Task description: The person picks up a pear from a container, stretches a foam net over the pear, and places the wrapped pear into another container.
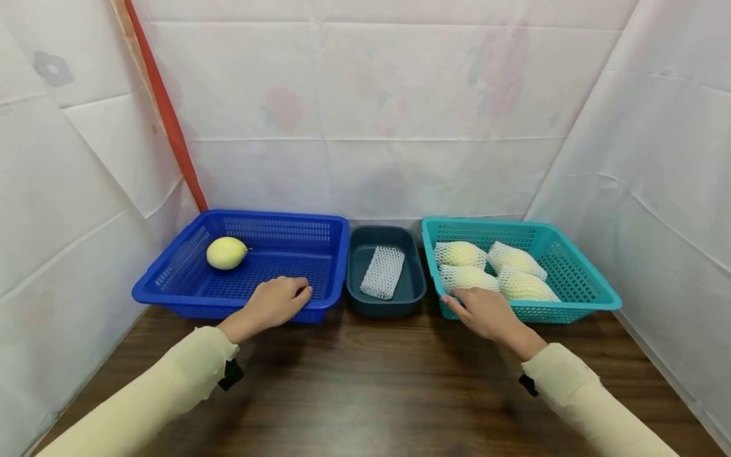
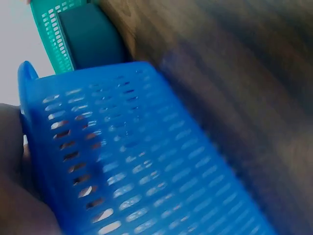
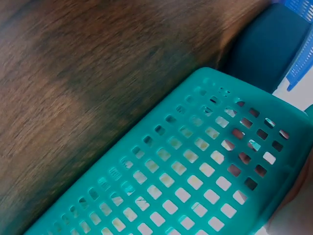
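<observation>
My left hand (image 1: 276, 299) grips the front rim of a blue plastic basket (image 1: 268, 219) near its right corner. Through the slots in the left wrist view, fingers show behind the basket wall (image 2: 132, 142). One bare pale-yellow oval fruit (image 1: 226, 253) with a thin stem lies inside, at the left. At the front left corner of a teal basket (image 1: 588, 279), my right hand (image 1: 485, 311) holds the rim, thumb outside. Skin shows through the holes of its wall (image 3: 195, 161) in the right wrist view. Several yellow fruits (image 1: 516, 260) in white foam nets lie in that basket.
Between the baskets stands a small dark blue-green tray (image 1: 355, 254) with an empty white foam net (image 1: 383, 273) in it. Everything stands on a dark wooden table (image 1: 365, 387). White cloth (image 1: 365, 114) hangs behind and at both sides, with a red strip (image 1: 165, 108) at left.
</observation>
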Demonstrator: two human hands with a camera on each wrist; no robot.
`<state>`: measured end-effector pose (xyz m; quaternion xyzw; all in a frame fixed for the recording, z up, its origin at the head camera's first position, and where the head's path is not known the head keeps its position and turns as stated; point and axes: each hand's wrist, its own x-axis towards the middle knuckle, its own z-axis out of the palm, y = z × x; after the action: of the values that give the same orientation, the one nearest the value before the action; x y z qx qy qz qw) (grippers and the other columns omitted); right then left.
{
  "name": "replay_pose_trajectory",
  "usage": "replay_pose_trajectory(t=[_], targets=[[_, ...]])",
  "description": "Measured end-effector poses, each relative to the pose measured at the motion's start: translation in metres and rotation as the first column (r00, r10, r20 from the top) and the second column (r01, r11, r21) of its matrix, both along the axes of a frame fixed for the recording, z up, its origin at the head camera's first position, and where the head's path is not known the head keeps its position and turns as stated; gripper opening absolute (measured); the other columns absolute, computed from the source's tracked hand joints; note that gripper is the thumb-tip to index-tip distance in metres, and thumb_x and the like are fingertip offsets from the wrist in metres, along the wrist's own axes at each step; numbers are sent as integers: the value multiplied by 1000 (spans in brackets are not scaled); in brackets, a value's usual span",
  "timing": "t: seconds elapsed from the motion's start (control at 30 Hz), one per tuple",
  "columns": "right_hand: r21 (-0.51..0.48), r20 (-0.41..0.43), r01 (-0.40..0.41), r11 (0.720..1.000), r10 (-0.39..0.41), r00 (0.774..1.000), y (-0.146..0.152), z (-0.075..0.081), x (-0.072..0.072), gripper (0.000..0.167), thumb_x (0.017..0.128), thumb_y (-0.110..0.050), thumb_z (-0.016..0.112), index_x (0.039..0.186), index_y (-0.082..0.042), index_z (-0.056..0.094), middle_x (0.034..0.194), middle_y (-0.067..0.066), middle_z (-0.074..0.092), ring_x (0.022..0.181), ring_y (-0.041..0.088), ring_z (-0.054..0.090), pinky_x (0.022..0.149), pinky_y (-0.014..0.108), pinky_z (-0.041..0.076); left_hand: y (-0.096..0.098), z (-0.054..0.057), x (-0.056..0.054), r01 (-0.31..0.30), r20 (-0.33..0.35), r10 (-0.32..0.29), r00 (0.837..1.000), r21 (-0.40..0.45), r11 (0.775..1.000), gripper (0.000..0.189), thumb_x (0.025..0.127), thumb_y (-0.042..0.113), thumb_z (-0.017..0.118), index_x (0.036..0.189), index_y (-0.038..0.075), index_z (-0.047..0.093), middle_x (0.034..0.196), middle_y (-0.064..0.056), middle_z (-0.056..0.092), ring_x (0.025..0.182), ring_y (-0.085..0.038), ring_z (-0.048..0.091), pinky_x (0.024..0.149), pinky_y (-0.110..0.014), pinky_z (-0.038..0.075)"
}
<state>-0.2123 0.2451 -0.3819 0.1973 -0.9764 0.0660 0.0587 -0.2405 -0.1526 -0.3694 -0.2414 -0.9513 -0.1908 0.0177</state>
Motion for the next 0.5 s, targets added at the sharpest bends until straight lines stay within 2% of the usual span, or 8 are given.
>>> replay_pose_trajectory(t=[0.1, 0.27, 0.4, 0.5], targets=[[6, 10, 18, 1000, -18, 1000, 3, -1, 2, 31, 100, -39, 45, 83, -18, 59, 62, -8, 49, 62, 13, 54, 57, 37, 45, 1, 12, -7, 36, 32, -36, 999, -15, 999, 29, 99, 20, 45, 72, 15, 54, 57, 2, 43, 49, -12, 39, 47, -29, 31], [5, 26, 42, 999, -42, 999, 8, -2, 9, 34, 101, -44, 42, 80, -20, 56, 62, -9, 48, 60, 10, 52, 55, 35, 43, -7, 41, -29, 63, -3, -63, 998, -65, 996, 32, 101, 21, 42, 70, 14, 48, 58, 0, 41, 50, -14, 37, 49, -30, 31], [0, 23, 38, 999, -38, 999, 9, -3, 11, 31, 101, -41, 44, 80, -21, 56, 61, -9, 47, 58, 9, 51, 53, 34, 42, -30, 66, -53, 16, -53, -23, 998, -135, 991, 25, 99, 20, 44, 77, 12, 53, 62, -1, 46, 54, -16, 42, 51, -33, 34], [-4, 25, 26, 1000, -26, 999, 6, -6, 10, 33, 101, -41, 44, 76, -21, 52, 59, -8, 44, 55, 8, 47, 52, 32, 40, -52, 82, -73, -36, -108, 14, 994, -210, 977, 20, 96, 18, 45, 82, 10, 57, 64, -2, 49, 57, -19, 46, 51, -36, 37]])
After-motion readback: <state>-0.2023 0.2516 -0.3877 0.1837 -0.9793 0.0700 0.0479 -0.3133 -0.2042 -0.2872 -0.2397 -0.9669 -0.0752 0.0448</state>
